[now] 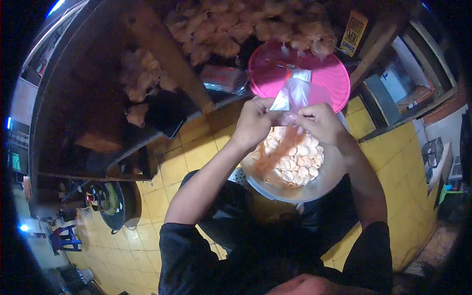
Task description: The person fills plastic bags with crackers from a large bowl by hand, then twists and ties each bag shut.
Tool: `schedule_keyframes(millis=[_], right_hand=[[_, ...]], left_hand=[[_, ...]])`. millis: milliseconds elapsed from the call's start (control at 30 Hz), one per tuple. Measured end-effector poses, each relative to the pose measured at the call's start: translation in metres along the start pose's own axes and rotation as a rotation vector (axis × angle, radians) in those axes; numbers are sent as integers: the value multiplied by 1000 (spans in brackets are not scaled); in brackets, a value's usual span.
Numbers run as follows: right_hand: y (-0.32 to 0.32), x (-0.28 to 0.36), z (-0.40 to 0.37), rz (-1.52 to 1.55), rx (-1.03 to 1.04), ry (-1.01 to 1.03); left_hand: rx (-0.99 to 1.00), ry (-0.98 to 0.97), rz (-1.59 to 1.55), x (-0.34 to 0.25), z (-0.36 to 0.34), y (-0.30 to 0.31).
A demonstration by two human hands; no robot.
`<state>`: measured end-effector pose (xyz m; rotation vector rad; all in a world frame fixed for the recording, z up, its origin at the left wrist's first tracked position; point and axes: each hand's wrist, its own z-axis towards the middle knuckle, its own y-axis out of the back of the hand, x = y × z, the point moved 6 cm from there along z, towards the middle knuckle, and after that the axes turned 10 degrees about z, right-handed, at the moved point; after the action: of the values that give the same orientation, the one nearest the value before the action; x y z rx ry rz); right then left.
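Between my two hands is a clear plastic bag [298, 96], its upper part spread out above the fingers. My left hand [254, 123] pinches one side of it, and my right hand [320, 123] pinches the other side with thumb and fingers together. Right below the hands a wide pale bowl [334, 178] rests at my lap, holding many round, pale orange crackers [297, 162]. Behind the bag lies a bright pink round ribbed tray or lid [332, 73], which the bag overlaps in this view.
Many filled clear bags [216, 29] are heaped on the dark wooden shelf ahead. A flat plastic-wrapped pack [223, 78] lies left of the pink piece. On the yellow tiled floor [196, 142] at left stands a large dark pan [120, 209], with a blue stool [65, 239] farther off.
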<state>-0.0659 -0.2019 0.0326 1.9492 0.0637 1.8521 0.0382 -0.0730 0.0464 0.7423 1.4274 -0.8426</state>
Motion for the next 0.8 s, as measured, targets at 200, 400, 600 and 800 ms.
schedule_keyframes(millis=[200,400,600,800], right_hand=[[-26,26,-6,57,-5,163],[-25,19,-2,109,19,33],[-18,1,3,52,-28,-104],[-46,-14,2,78,263,15]], left_hand=[[-145,-121,393,17,1,20],[-196,1,22,9,-4,21],[-54,100,-367,-9,-10,23],[-234,-560,958,-63,-31,20]])
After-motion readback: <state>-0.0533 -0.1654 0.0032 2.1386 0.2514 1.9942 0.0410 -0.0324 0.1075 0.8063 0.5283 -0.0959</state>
